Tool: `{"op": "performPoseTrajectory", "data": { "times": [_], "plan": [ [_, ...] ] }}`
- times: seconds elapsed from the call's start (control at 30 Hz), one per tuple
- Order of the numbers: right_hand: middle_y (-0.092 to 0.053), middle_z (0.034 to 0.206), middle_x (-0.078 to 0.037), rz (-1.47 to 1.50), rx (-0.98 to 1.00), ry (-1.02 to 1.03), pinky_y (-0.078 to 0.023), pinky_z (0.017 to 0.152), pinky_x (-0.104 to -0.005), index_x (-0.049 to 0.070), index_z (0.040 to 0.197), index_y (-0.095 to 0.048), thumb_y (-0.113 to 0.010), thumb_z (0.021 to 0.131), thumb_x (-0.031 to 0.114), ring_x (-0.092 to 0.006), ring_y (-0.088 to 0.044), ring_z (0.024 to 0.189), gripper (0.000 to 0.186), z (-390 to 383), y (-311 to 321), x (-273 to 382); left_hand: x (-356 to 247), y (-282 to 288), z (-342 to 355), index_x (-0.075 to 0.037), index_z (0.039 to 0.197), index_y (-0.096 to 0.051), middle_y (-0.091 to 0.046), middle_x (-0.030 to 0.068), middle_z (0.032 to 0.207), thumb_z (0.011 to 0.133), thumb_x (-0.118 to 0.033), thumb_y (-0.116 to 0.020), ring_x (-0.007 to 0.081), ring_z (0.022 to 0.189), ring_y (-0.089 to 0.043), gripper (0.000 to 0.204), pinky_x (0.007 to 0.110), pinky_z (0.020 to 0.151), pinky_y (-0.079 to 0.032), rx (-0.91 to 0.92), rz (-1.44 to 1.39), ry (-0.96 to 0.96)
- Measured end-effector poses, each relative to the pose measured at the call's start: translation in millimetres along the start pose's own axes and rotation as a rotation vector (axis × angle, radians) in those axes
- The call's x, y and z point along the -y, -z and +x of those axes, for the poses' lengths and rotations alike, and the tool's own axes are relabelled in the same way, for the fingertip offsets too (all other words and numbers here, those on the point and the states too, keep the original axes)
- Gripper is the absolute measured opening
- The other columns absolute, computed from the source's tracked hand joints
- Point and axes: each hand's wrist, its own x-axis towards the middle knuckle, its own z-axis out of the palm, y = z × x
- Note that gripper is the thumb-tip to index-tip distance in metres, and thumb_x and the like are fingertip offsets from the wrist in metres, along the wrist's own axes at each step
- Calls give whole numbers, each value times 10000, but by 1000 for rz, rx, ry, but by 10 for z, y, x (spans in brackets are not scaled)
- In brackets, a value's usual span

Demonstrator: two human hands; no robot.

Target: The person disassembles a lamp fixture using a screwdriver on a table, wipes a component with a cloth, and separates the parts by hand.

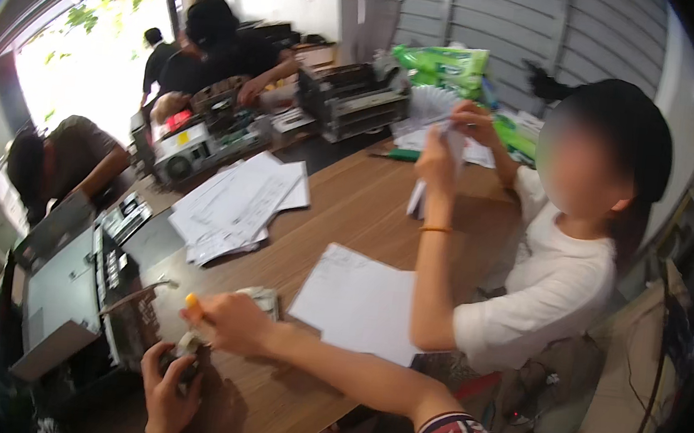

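Near the front left edge of the wooden table [320, 231], my right hand [235, 324] is closed around a screwdriver with a yellow-orange handle [193, 305]. My left hand [168, 404] sits just below it, its fingers curled around a small dark part [185, 361] with a pale piece on top. The exact kind of that part is too blurred to make out. The right hand is just above the part; whether the tool's tip touches it is hidden. A small greyish item [264, 299] lies on the table just behind my right hand.
An open computer case [63, 298] stands at the left. Loose papers [235, 206] and a white sheet [360, 301] lie on the table. A person in a white shirt [557, 295] holds paper at the right. Other people work behind opened machines [349, 104] at the back.
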Motion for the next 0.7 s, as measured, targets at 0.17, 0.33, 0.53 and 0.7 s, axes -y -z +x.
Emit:
{"op": "performPoseTrajectory", "data": {
  "times": [0.17,0.33,0.53,0.7],
  "plan": [
    [-637,685,-206,-136,23,7,-493,586,-480,3,820,-632,-509,1028,291,-401,-650,673,376,-54,136,-83,-22,-62,99,-117,1061,-708,-548,166,1245,703,-90,-827,364,1146,-544,378,440,964,-466,-5,-21,-63],
    [-622,671,-217,57,-29,30,-484,587,-478,10,797,-616,-461,1045,314,-411,-633,655,422,-58,191,-4,-79,33,134,-153,1184,-695,-542,157,1307,716,-100,-815,344,1165,-554,485,426,965,-481,20,-95,-95],
    [-613,644,-204,-17,83,-40,-464,568,-453,8,744,-613,-507,1034,288,-410,-611,627,418,-40,111,-39,-61,105,110,-137,1204,-678,-538,161,1322,722,-89,-805,357,1167,-556,500,428,972,-480,33,-121,-67],
    [-597,618,-175,94,21,-66,-456,575,-419,-4,751,-629,-491,1052,285,-368,-591,594,439,-44,164,49,-44,95,117,-134,1192,-679,-540,158,1315,727,-84,-800,355,1161,-558,484,423,968,-482,29,-127,-66]
  ]
}}
